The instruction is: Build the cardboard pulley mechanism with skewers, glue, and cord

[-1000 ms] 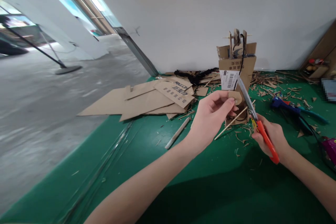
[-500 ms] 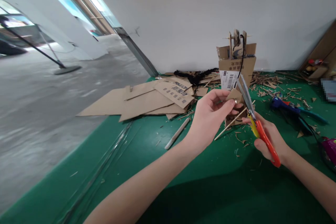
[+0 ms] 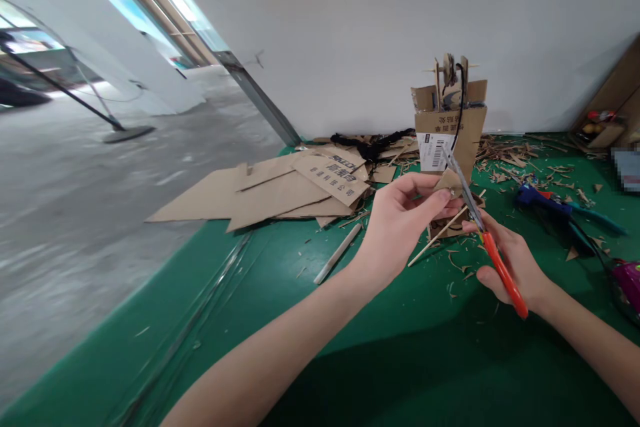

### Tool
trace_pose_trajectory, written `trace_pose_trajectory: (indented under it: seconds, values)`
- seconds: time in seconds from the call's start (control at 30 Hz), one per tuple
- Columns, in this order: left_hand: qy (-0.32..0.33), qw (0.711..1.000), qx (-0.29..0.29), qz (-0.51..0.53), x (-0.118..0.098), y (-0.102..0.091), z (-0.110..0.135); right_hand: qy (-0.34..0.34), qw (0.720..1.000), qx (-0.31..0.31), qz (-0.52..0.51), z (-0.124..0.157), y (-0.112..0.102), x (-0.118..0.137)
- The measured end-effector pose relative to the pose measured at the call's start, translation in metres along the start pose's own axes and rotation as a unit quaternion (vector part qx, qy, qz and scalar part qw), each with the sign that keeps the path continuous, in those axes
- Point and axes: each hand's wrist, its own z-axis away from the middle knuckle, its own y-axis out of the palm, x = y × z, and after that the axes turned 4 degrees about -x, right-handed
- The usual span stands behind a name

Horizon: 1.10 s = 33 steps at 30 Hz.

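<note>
Head view, only one. Left hand (image 3: 400,220) is raised over the green table (image 3: 280,360), thumb and fingers pinched on a small cardboard piece (image 3: 449,181); firm grasp, piece sits at the fingertips, centre-right of scene, above the tabletop. Right hand (image 3: 510,267) is to its right and nearer, fingers wrapped through the orange handles of the scissors (image 3: 473,210). Blades point up and far-left, tip reaching past the cardboard piece; they look almost together and run along the piece's right edge, touching it as far as I can tell. Directly behind the piece: upright cardboard model (image 3: 465,133) with a barcode label and a black cord down its front, standing on the table in front of the white partition (image 3: 375,40). A thin wooden stick (image 3: 437,237) leans out low from the model's base toward near-left. Left of that, a stack of flat cardboard sheets (image 3: 270,193) hanging over the table's left edge, a black strap (image 3: 373,142) lying behind it. A pale rod (image 3: 339,253) lies on the table near the left wrist. Far right: blue glue gun (image 3: 543,200), cardboard offcuts (image 3: 520,160) scattered around it.
</note>
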Motion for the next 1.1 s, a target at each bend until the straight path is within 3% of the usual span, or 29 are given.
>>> trace_pose_trajectory:
  seconds: [0.23,0.47,0.77,1.1]
  values:
    - [-0.031,0.999,-0.005,0.030,0.003,0.001,0.000,0.018,0.999,-0.019,0.022,-0.003,0.002,0.008]
    - [-0.061,0.995,-0.005,0.079,0.007,0.002,-0.002,0.040,0.999,0.001,0.026,-0.003,0.002,0.011]
    - [-0.057,0.997,-0.007,0.042,0.004,0.001,-0.001,0.046,0.987,-0.032,0.151,0.000,0.002,0.005]
    - [-0.051,0.997,-0.027,0.049,0.004,-0.001,-0.005,0.021,1.000,-0.011,0.016,-0.003,0.000,0.002]
